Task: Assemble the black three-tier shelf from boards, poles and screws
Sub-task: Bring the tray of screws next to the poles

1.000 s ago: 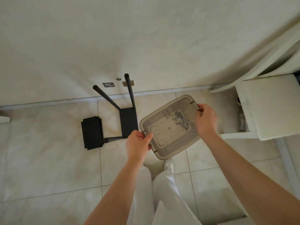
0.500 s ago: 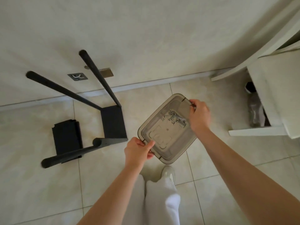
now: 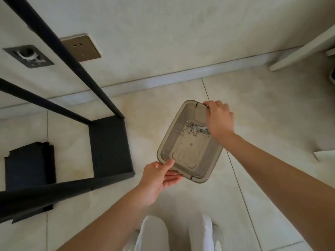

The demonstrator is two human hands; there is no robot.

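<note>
Much closer to the floor (image 3: pixel 253 109) than a second ago, poles (image 3: pixel 72 66) now looming large at left, tray (image 3: pixel 183 154) lowered and turned a touch. Left hand (image 3: pixel 159 178) clamped on the near corner of the tray, thumb over the rim, fingers under; right hand (image 3: pixel 218 118) closed over the far corner, wrist bent down. Screws (image 3: pixel 192 130) heaped inside the tray beside the right hand, board (image 3: pixel 110 147) with poles standing on the floor at left, spare boards (image 3: pixel 29 165) lying beyond.

Bare forearms, white trousers (image 3: pixel 154 234), pale shoe (image 3: pixel 217 232).
</note>
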